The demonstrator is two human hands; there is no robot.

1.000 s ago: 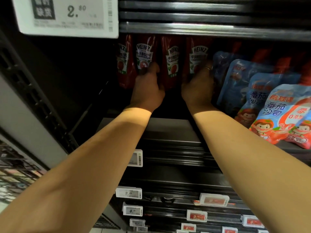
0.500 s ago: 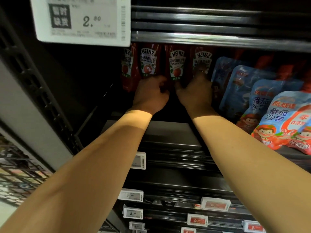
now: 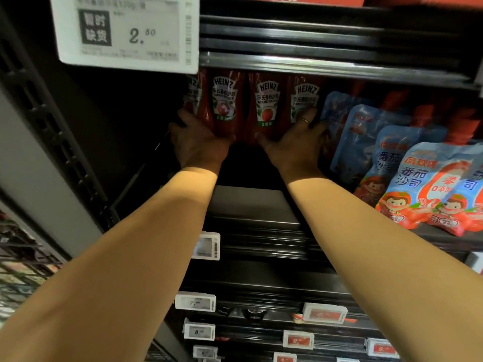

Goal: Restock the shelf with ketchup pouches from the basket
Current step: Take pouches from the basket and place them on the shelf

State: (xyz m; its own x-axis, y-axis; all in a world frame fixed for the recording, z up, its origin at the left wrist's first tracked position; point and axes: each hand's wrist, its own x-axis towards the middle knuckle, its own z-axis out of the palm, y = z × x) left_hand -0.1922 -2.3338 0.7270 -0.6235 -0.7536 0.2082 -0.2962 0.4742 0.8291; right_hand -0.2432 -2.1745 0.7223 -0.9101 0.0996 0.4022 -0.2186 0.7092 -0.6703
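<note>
Four tall red soft ketchup pouches point(image 3: 264, 108) stand in a row at 12 o'clock on the dark metal shelf point(image 3: 251, 202); the left hand point(image 3: 198, 142) and right hand point(image 3: 292, 142) spread wide and press both ends; let go fast and they may flop into the blue pouches point(image 3: 366, 142) at 3 o'clock; the basket is out of sight.

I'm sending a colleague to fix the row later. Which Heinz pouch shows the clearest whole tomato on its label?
Find the big white price tag reading 2.80. Just below it, four red Heinz pouches stand in a row. It is the third from the left, between both hands, with the tomato unobscured above a green strip.
</note>
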